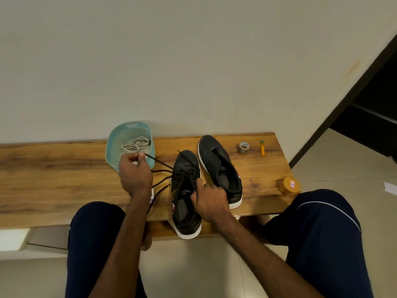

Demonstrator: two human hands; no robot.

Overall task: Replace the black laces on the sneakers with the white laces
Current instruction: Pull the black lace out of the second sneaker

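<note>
Two black sneakers with white soles stand on the wooden bench. The left sneaker (186, 190) holds a black lace (161, 168) through its lower eyelets, with loose strands trailing to the left. My left hand (135, 173) pinches that lace between thumb and fingers, pulled out to the left of the shoe. My right hand (209, 200) grips the left sneaker at its tongue and collar, index finger pointing at the eyelets. The right sneaker (221, 168) has bare eyelets. White laces (134, 145) lie bundled in a light blue basket (111, 147) at the back left.
A roll of tape (244, 146) and a yellow tube with a green cap (262, 147) lie at the bench's back right. An orange-lidded jar (289, 186) stands near the right front edge. My knees flank the bench (53, 168); a wall stands right behind it.
</note>
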